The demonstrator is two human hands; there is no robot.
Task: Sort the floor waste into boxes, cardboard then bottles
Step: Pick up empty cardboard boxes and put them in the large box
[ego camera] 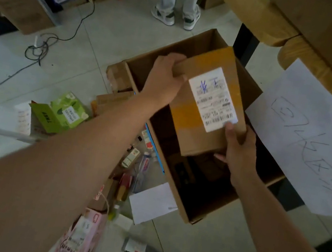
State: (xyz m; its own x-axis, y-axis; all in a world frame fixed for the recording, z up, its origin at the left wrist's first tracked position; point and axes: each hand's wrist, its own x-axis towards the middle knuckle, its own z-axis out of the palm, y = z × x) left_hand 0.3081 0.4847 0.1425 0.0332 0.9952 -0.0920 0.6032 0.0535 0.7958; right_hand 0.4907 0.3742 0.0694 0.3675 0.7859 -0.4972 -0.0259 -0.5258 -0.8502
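Head view looks down at two bare forearms reaching over a big open box (196, 47) that stands on the pale tiled floor beside a wooden table (258, 13). Both hands hold a flat parcel (193, 126) of brown cardboard, tilted, above the mouth of that box and not yet resting in it. The left hand (164, 76) grips the parcel's far left corner, with the fingers curled over the edge. The right hand (238, 152) grips the near right corner, the thumb pressed on top at the lower corner of a white shipping label (214, 98) and the fingers tucked underneath. Dark flattened cardboard shows in the bottom of the box, though its detail is too dim to make out. A white sheet with handwriting (305, 137) hangs from the table edge just right of the box. On the floor left of the box lies a scatter of waste: a green carton (63, 112), a pink packet (81, 235), a loose white paper (154, 201) touching the box's near corner, and a bottle (143, 250) lying on its side near the bottom of the frame. A black cable (41, 48) trails across the tiles farther off, and another person's trainers (175, 16) stand beyond the box.
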